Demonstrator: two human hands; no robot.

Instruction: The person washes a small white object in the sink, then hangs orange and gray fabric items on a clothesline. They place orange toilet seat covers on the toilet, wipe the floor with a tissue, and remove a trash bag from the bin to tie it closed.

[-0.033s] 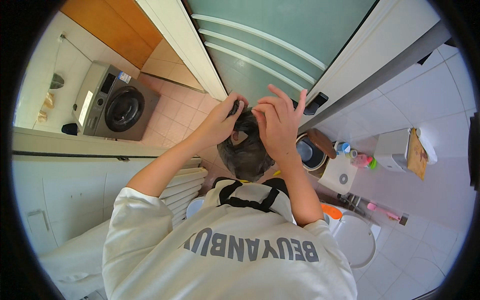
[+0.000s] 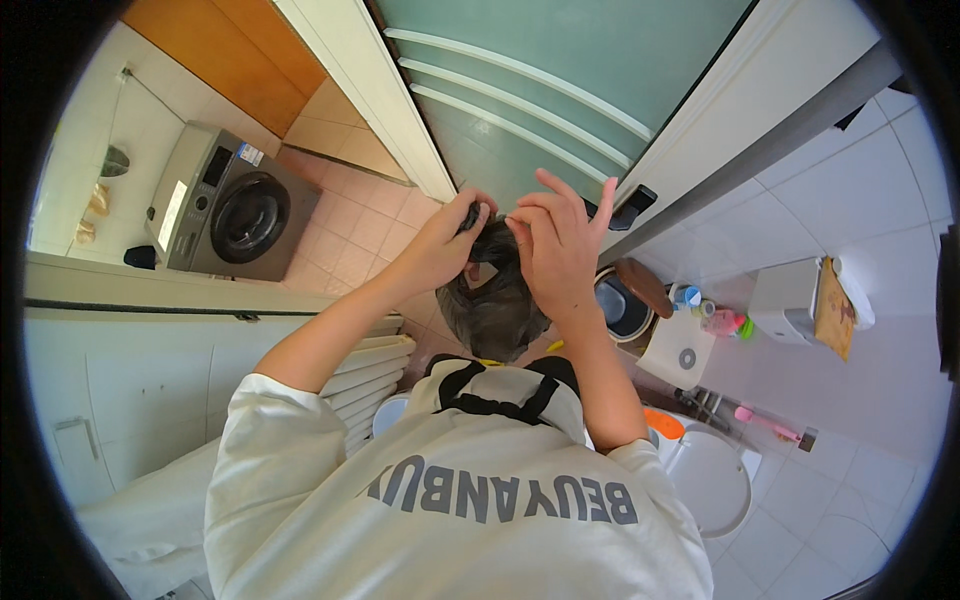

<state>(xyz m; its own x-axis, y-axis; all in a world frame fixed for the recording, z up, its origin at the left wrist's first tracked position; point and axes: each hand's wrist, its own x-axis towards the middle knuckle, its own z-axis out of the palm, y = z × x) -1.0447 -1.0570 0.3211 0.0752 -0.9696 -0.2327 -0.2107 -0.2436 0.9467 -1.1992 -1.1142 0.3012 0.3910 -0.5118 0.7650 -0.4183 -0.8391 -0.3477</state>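
Note:
A thin, dark, see-through plastic bag [image 2: 497, 318] hangs in front of my body, its upper part between my two hands. My left hand [image 2: 452, 238] is closed round a bunched part of the bag's top. On the other side, my right hand [image 2: 556, 245] pinches the bag's rim between thumb and forefinger, its remaining fingers raised and spread. An opening in the bag shows between the hands. The fingertips of my left hand are partly hidden by the bunched plastic.
A frosted glass door [image 2: 540, 70] with a black handle [image 2: 633, 205] stands ahead. A bin [image 2: 625, 308] with a brown lid is right of the bag. A grey washing machine [image 2: 230, 210] stands far left, a white radiator [image 2: 375, 375] nearer left, and a toilet [image 2: 708, 480] at right.

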